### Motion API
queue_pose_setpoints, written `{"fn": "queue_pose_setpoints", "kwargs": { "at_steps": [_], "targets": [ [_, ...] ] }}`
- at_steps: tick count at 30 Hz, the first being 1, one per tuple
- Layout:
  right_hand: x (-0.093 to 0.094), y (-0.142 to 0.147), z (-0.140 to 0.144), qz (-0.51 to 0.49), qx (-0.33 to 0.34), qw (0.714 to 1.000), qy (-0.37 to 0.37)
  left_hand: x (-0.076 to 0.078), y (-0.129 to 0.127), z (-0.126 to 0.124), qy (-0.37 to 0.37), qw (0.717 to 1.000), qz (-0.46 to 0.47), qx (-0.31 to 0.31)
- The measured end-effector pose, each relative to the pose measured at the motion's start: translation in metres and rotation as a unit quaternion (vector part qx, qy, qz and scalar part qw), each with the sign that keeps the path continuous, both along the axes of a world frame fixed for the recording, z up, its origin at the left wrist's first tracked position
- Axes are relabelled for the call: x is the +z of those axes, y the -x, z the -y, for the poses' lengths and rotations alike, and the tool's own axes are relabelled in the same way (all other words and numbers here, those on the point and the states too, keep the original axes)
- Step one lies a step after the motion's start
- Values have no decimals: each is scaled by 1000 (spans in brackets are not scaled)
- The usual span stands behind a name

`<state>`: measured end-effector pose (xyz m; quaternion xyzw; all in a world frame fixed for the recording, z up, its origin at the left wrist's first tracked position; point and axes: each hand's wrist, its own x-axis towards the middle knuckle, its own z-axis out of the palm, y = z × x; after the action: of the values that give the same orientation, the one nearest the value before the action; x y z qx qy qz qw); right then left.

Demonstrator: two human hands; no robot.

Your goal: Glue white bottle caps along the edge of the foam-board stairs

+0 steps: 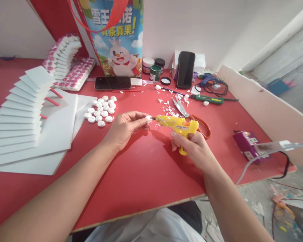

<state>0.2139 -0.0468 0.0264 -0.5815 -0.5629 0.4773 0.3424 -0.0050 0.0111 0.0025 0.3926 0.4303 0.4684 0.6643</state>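
Right hand [192, 147] wrapped round yellow glue gun [168, 121], long axis pointing left; left hand [126, 127] pinching white piece [148, 118] right at nozzle [154, 118] (touching or just short, cannot tell).

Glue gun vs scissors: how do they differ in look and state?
The glue gun is yellow; the scissors have metal blades and orange-red handles. The glue gun is held in the right hand; the scissors lie on the red tabletop. Both point leftward.

bright, diffuse light | soft shadows on red tabletop [141, 181] | wide-angle stretch at edges | floor [252, 194] slightly blurred
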Motion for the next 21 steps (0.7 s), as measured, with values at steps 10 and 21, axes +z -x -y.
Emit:
{"fn": "queue_pose_setpoints", "kwargs": {
  "at_steps": [10, 21],
  "targets": [
    [3, 2, 1, -16, -16, 1000, 9, 0, 0, 0, 0, 1000, 0, -1],
    [5, 3, 2, -28, -20, 999, 9, 0, 0, 0, -1, 1000, -3, -7]
  ]
}}
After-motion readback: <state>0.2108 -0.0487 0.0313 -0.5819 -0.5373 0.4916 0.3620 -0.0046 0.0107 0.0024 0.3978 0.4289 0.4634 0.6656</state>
